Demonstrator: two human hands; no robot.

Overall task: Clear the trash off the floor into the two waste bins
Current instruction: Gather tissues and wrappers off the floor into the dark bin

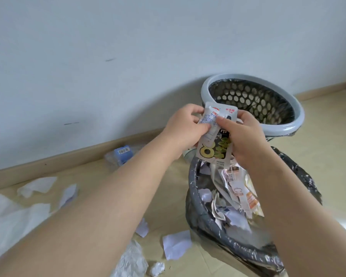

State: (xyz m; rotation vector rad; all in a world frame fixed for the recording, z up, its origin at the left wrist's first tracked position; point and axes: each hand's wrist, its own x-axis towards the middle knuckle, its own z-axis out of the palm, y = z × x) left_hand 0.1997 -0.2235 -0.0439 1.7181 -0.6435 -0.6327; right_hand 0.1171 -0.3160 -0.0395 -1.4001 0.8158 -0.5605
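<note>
Both hands hold flat snack wrappers over the near bin. My left hand (185, 127) pinches a small white sachet (69, 118) with red print. My right hand (246, 136) grips a larger wrapper (214, 150) with a black panel and yellow-green pictures. Below them the near waste bin (196, 206), lined with a black bag, is filled with crumpled paper and wrappers. The far waste bin (206, 90), grey-rimmed and perforated with a black liner, stands by the wall and looks nearly empty.
Trash lies on the beige floor to the left: white tissues (36, 185), paper scraps (176, 244), a clear plastic bag (131, 260), a crumpled ball (157, 268) and a blue packet (123, 153) in clear wrap by the wooden skirting board (48, 162).
</note>
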